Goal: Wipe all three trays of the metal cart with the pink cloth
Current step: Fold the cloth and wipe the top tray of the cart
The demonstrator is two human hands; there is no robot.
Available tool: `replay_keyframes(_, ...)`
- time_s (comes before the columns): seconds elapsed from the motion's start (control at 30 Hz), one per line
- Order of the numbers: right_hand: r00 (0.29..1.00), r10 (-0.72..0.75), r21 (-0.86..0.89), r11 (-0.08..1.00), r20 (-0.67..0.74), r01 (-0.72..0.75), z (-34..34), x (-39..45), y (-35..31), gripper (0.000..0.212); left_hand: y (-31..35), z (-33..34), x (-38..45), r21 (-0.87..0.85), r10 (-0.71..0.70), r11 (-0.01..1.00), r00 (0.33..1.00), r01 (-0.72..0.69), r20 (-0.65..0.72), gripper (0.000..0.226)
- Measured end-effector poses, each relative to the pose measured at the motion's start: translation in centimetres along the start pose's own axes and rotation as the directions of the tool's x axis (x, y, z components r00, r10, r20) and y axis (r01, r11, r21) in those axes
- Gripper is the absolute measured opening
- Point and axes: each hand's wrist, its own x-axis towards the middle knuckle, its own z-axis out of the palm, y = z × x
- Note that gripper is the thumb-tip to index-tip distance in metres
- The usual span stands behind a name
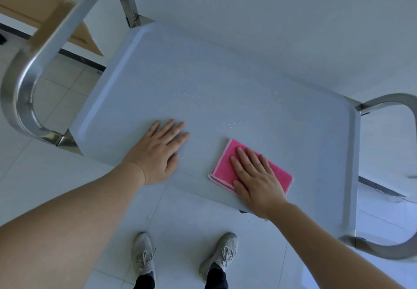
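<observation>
I see a bright pink cloth with a paler pink edge on the pale grey-blue top tray. Shiny silver handles. My shoes are light grey.
</observation>
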Motion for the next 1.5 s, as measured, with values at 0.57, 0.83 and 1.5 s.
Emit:
replay_keyframes(0.57,0.911,0.392,0.098,0.919,-0.127,-0.381,-6.1,16.5,12.0,0.059,0.3,0.0,0.2,-0.011,0.030,0.999,0.999,-0.030,-0.044,0.058)
replay_keyframes(0.83,0.864,0.481,0.137,0.875,-0.146,-0.464,-6.9,20.4,11.4,0.061,0.2,0.0,0.4,-0.014,0.028,0.999,0.998,-0.029,-0.057,0.058)
replay_keyframes(1.5,0.999,0.052,0.048,0.997,0.016,-0.052,-1.1,3.2,-5.2,0.057,0.5,-0.4,0.4,-0.024,-0.019,1.000,1.000,0.018,-0.017,0.058)
